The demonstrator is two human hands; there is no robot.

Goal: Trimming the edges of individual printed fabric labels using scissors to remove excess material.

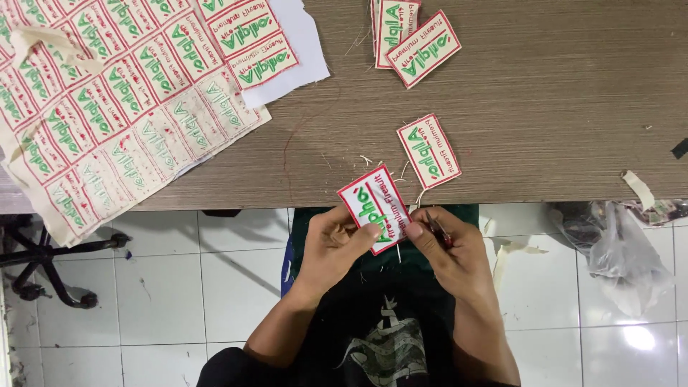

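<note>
Embroidered patch [375, 208] pinched in left hand [331, 244]; right hand [448, 247] gripped small snips [437, 228]. Three trimmed patches [428, 150] near table's front edge; uncut sheet [115, 100] remained.

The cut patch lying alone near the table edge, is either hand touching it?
No, the lone patch lies flat on the wooden table, apart from both hands, which hold another patch below the table edge.

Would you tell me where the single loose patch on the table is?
In the head view, the loose patch lies near the wooden table's front edge, just up-right of the patch held in both hands.
</note>
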